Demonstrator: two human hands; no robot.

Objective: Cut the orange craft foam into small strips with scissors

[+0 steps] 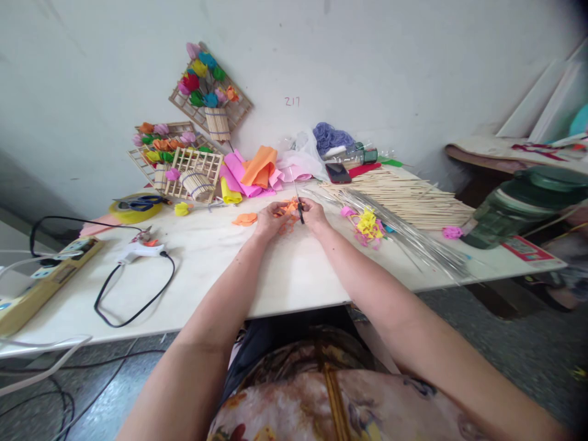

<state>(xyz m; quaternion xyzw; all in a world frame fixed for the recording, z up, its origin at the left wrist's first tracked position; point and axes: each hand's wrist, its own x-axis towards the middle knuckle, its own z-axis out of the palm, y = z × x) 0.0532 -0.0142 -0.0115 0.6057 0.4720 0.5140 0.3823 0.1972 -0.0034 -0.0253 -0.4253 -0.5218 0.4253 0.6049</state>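
My right hand (pixel 313 214) is closed on a pair of scissors (pixel 300 208) with dark handles, its blades pointing up and away from me. Close beside it, my left hand (pixel 271 219) grips a piece of orange crepe paper (pixel 288 208). The blades are at the orange paper; whether they touch it is too small to tell. Below the hands lie thin orange scraps (pixel 287 228). A cut orange piece (pixel 245 219) rests on the table left of my left hand.
Crepe paper rolls (pixel 260 166) lie behind the hands, beside stick frames with paper flowers (pixel 197 174). Rightward are wooden sticks (pixel 404 196), silvery wires (pixel 408 236), yellow scraps (pixel 369 225), a phone (pixel 338 173) and a green bottle (pixel 519 205). A glue gun (pixel 141 251) and power strip (pixel 50 275) sit left.
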